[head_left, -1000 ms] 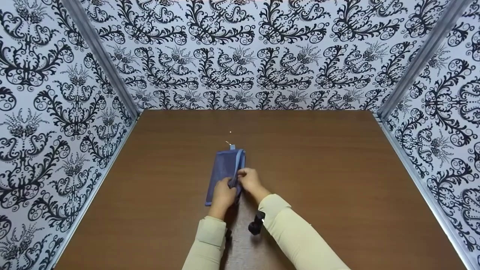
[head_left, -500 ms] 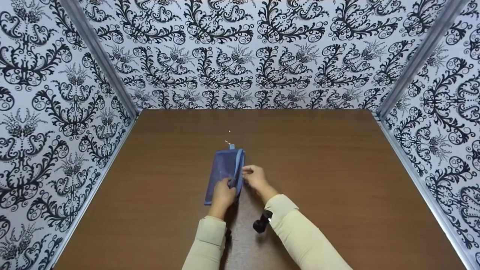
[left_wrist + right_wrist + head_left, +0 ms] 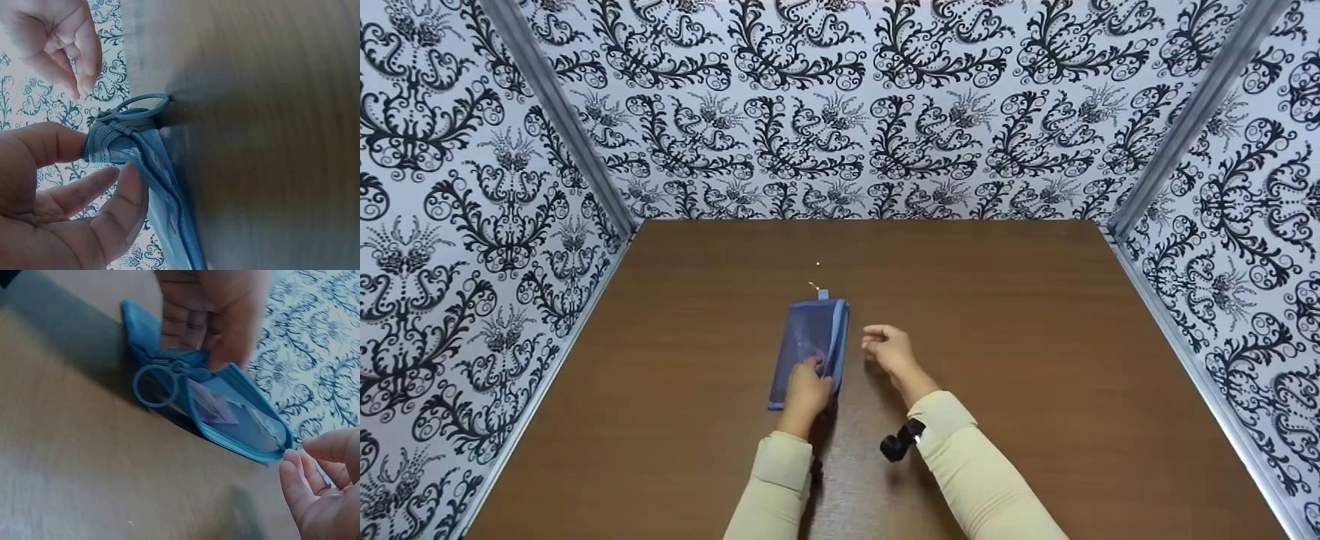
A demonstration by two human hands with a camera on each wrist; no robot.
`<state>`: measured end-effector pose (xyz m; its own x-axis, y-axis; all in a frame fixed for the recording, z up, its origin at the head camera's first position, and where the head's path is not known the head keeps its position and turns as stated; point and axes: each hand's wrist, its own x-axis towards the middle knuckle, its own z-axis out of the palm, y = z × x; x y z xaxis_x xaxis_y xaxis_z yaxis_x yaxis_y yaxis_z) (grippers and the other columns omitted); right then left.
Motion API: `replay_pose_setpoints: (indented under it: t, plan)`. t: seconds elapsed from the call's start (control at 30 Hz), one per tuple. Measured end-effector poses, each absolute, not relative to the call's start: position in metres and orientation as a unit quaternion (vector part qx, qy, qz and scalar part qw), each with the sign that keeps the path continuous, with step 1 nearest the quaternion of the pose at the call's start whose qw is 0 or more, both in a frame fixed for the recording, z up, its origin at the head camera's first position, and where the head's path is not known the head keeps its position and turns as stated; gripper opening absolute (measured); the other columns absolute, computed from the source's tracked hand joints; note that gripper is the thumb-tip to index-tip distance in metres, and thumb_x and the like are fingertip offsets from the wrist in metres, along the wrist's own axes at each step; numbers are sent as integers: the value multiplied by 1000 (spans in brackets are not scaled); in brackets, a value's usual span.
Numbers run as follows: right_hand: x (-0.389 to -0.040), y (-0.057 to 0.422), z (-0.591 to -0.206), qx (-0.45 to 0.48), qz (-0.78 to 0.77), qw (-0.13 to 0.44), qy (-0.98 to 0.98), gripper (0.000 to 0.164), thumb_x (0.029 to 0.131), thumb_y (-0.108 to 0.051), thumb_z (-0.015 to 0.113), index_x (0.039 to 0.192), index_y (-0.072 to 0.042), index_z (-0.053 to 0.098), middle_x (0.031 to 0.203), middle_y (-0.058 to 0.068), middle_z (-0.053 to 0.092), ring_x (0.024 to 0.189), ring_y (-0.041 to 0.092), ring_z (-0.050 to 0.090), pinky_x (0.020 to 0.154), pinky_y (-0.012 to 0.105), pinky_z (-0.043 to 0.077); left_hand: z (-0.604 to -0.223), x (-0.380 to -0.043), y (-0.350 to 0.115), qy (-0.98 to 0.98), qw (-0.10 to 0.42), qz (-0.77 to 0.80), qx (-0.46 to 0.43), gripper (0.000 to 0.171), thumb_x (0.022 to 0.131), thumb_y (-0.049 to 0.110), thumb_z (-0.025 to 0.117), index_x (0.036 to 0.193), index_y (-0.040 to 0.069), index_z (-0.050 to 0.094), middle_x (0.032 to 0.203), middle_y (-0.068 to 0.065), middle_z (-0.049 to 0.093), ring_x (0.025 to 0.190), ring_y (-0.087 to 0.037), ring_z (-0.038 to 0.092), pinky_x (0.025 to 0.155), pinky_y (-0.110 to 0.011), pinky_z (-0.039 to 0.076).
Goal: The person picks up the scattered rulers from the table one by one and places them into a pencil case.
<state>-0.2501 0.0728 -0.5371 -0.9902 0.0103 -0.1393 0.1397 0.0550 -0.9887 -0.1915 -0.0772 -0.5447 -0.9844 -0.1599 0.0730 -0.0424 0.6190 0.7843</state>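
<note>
A blue zip pouch [image 3: 802, 330] with see-through sides lies lengthwise on the table. Its zip is undone along the right edge, and a pinkish packet-like thing [image 3: 216, 410] shows inside. My left hand [image 3: 808, 390] pinches the pouch by its near end, thumb on one side and fingers on the other. Right by that grip is the round zip-pull ring [image 3: 136, 388]. My right hand [image 3: 891, 351] is off to the right of the pouch, apart from it in the head view, its fingers loosely bent and holding nothing visible.
The brown wooden table [image 3: 1035, 315] is bordered by patterned black-and-white walls [image 3: 840, 112] at the back and both sides. A fabric tab [image 3: 823, 294] sticks out at the pouch's far end. A black wrist camera [image 3: 901, 441] hangs by the right sleeve.
My right hand has drawn away from the pouch's zip edge to the right. The left hand keeps its pinch in the same place.
</note>
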Motion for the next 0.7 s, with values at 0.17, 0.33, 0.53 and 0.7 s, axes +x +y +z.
replay_pose_setpoints:
  t: [0.17, 0.33, 0.53, 0.7]
  plan:
    - [-252, 85, -534, 81, -690, 50, 718, 37, 84, 10, 58, 120, 15, 56, 110, 30, 62, 86, 24, 65, 84, 42, 54, -546, -192, -77, -896, 66, -435, 53, 41, 74, -2, 65, 113, -13, 62, 104, -31, 62, 102, -45, 59, 91, -50, 48]
    - [-253, 99, -528, 91, -694, 46, 713, 37, 85, 9, 58, 122, 14, 56, 111, 28, 62, 88, 25, 65, 85, 41, 54, -544, -192, -77, -893, 52, -442, 60, 44, 73, -1, 66, 116, -12, 61, 107, -31, 62, 103, -44, 59, 91, -49, 48]
    - [-256, 116, -522, 101, -699, 28, 708, 36, 84, 8, 60, 120, 12, 58, 95, 15, 67, 82, 19, 64, 74, 30, 56, -541, -190, -79, -892, 45, -444, 69, 46, 74, 2, 70, 117, -10, 61, 110, -29, 61, 105, -42, 59, 92, -49, 48]
    - [-255, 127, -517, 88, -696, 23, 712, 34, 84, 8, 61, 118, 12, 59, 93, 11, 66, 78, 12, 63, 72, 26, 55, -541, -191, -81, -891, 53, -447, 61, 43, 80, 9, 71, 118, -10, 61, 113, -28, 62, 109, -44, 57, 94, -50, 46]
